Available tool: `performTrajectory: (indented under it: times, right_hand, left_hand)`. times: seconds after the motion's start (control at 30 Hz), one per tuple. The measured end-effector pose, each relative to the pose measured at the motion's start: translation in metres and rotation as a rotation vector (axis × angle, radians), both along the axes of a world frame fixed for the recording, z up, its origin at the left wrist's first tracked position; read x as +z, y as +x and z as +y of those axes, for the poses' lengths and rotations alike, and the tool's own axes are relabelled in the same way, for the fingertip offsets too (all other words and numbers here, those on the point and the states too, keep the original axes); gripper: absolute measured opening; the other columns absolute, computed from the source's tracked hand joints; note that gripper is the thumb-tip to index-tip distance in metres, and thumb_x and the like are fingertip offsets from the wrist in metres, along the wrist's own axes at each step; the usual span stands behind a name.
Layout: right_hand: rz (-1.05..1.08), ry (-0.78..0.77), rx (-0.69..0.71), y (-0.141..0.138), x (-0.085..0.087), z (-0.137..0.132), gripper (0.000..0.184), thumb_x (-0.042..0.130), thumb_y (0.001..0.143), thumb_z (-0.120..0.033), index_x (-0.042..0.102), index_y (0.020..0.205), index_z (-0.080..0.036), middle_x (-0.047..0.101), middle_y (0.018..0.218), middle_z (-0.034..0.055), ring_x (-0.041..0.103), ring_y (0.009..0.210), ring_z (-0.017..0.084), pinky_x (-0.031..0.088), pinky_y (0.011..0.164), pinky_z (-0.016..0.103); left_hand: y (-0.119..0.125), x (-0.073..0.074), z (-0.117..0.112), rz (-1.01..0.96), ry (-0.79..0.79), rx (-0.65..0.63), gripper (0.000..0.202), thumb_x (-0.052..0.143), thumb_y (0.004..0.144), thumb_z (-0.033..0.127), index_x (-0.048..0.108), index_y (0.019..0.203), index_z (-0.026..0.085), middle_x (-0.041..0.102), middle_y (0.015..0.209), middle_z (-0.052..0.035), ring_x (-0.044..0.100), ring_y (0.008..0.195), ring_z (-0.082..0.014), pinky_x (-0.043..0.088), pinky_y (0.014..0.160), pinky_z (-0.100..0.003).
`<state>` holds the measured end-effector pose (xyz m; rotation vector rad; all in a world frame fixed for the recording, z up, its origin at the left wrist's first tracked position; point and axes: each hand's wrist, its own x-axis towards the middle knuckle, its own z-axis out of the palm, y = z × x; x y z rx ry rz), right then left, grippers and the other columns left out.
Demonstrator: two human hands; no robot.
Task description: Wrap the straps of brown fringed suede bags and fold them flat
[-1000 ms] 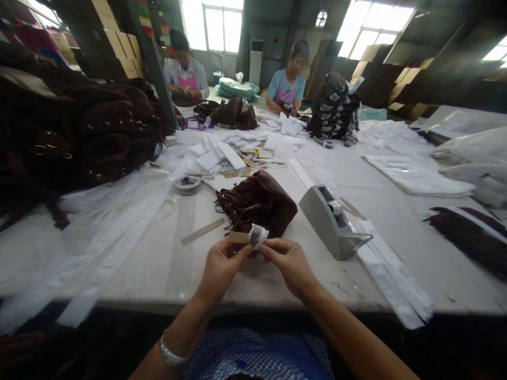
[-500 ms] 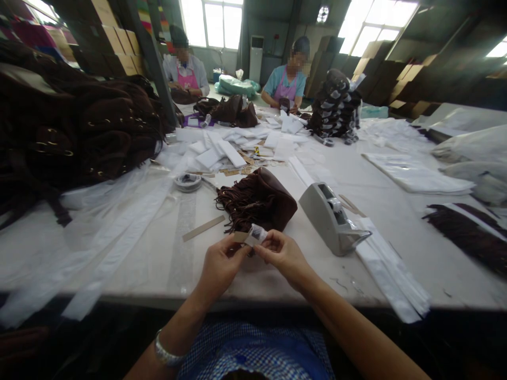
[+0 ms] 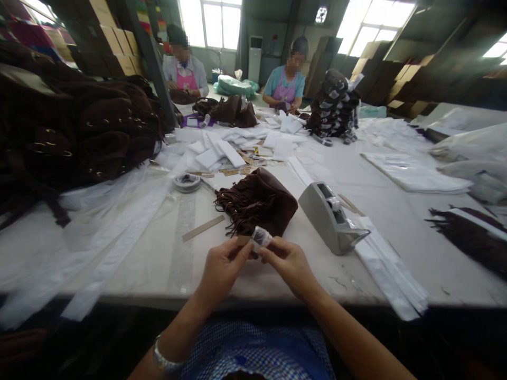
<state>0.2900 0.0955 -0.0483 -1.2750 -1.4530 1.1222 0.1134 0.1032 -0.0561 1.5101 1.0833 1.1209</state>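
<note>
A small tan card strip (image 3: 243, 240) is pinched in my left hand (image 3: 222, 266), its fingers closed. Against the strip's right end lies a small white plastic wrapping (image 3: 261, 237) with something dark inside. My right hand (image 3: 288, 261) is closed on that wrapping, thumb and forefinger together. Just beyond both hands a dark brown fringed bag (image 3: 265, 200) lies on its side on the white table (image 3: 301, 287). To its right stands a grey tape dispenser (image 3: 330, 221). Another tan card strip (image 3: 203, 228) lies flat left of the bag.
Brown bags (image 3: 106, 126) are heaped at the left. White packing pieces (image 3: 222, 153) and a coiled strap (image 3: 187, 182) lie ahead. Clear plastic sleeves (image 3: 392, 269) lie right of the dispenser. A stack of wrapped brown pieces (image 3: 332, 108) rises at the back, near two co-workers.
Both hands have come slightly nearer to me, and the white wrapping has turned a little between the fingers. The fringed bag stays in place.
</note>
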Motion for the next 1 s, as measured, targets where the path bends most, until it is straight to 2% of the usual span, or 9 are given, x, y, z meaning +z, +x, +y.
performTrajectory:
  times: [0.07, 0.2, 0.3, 0.4, 0.53, 0.6, 0.7, 0.9, 1.0]
  right_hand:
    - [-0.061, 0.082, -0.058, -0.002, 0.001, -0.003, 0.024, 0.069, 0.083, -0.04, 0.068, 0.077, -0.017, 0.06, 0.071, 0.0002, 0.056, 0.066, 0.014, 0.045, 0.061, 0.023]
    - [-0.137, 0.191, -0.163, -0.005, -0.004, -0.008, 0.023, 0.067, 0.085, -0.036, 0.063, 0.073, -0.017, 0.055, 0.07, -0.0007, 0.052, 0.064, 0.012, 0.042, 0.061, 0.023]
    - [-0.145, 0.19, -0.195, -0.005, -0.008, -0.009, 0.024, 0.065, 0.086, -0.035, 0.061, 0.071, -0.017, 0.053, 0.069, -0.0008, 0.05, 0.063, 0.012, 0.041, 0.06, 0.023]
    - [-0.141, 0.168, -0.185, -0.004, -0.009, -0.009, 0.023, 0.064, 0.087, -0.036, 0.063, 0.073, -0.017, 0.055, 0.07, -0.0004, 0.05, 0.064, 0.012, 0.04, 0.059, 0.024]
    - [-0.139, 0.166, -0.166, -0.002, -0.009, -0.008, 0.024, 0.062, 0.088, -0.039, 0.064, 0.076, -0.018, 0.056, 0.073, 0.0006, 0.051, 0.066, 0.014, 0.041, 0.061, 0.025]
    - [-0.146, 0.17, -0.155, -0.001, -0.009, -0.008, 0.026, 0.063, 0.088, -0.04, 0.063, 0.074, -0.019, 0.056, 0.072, 0.0006, 0.051, 0.066, 0.014, 0.04, 0.061, 0.025]
    - [-0.151, 0.169, -0.143, 0.001, -0.008, -0.007, 0.029, 0.063, 0.088, -0.042, 0.061, 0.071, -0.019, 0.054, 0.07, 0.0, 0.049, 0.064, 0.013, 0.04, 0.06, 0.025]
    - [-0.143, 0.159, -0.101, 0.005, -0.01, -0.01, 0.021, 0.067, 0.087, -0.041, 0.069, 0.086, -0.02, 0.062, 0.082, 0.0027, 0.058, 0.077, 0.017, 0.044, 0.07, 0.026]
    - [-0.149, 0.141, -0.141, 0.002, -0.012, -0.013, 0.021, 0.068, 0.085, -0.041, 0.068, 0.085, -0.02, 0.062, 0.08, 0.002, 0.058, 0.073, 0.016, 0.044, 0.067, 0.026]
  left_hand:
    - [0.002, -0.001, -0.001, 0.012, 0.032, 0.015, 0.018, 0.061, 0.091, 0.033, 0.073, 0.094, 0.021, 0.072, 0.081, 0.0001, 0.067, 0.076, -0.0134, 0.053, 0.072, -0.021]
    - [0.007, -0.004, 0.001, -0.003, 0.07, 0.09, 0.016, 0.065, 0.088, 0.033, 0.075, 0.09, 0.02, 0.073, 0.098, -0.0034, 0.069, 0.089, -0.0173, 0.055, 0.077, -0.023]
    - [0.007, -0.005, 0.005, -0.061, -0.002, 0.099, 0.019, 0.071, 0.083, 0.033, 0.074, 0.096, 0.019, 0.075, 0.092, -0.0032, 0.07, 0.084, -0.0176, 0.056, 0.076, -0.024]
    - [0.001, -0.003, 0.011, -0.057, -0.028, 0.02, 0.019, 0.073, 0.081, 0.032, 0.075, 0.093, 0.017, 0.075, 0.091, -0.004, 0.07, 0.083, -0.0181, 0.056, 0.078, -0.026]
    - [-0.004, 0.0, 0.016, -0.049, -0.009, -0.054, 0.02, 0.071, 0.082, 0.03, 0.075, 0.095, 0.016, 0.074, 0.102, -0.0068, 0.069, 0.091, -0.0198, 0.057, 0.082, -0.028]
    - [-0.004, 0.002, 0.018, -0.064, -0.017, -0.071, 0.023, 0.072, 0.081, 0.029, 0.073, 0.099, 0.016, 0.074, 0.098, -0.0064, 0.07, 0.088, -0.0194, 0.057, 0.081, -0.028]
    - [-0.003, 0.001, 0.019, -0.074, -0.032, -0.065, 0.025, 0.074, 0.079, 0.029, 0.072, 0.101, 0.016, 0.074, 0.089, -0.0047, 0.07, 0.082, -0.0186, 0.058, 0.078, -0.028]
    - [0.0, -0.005, 0.016, -0.078, -0.044, 0.01, 0.017, 0.074, 0.08, 0.029, 0.074, 0.089, 0.015, 0.074, 0.088, -0.004, 0.069, 0.082, -0.0169, 0.055, 0.077, -0.024]
    - [0.002, -0.004, 0.012, -0.061, -0.02, 0.031, 0.016, 0.073, 0.081, 0.03, 0.073, 0.088, 0.015, 0.074, 0.087, -0.0037, 0.069, 0.082, -0.0166, 0.054, 0.077, -0.024]
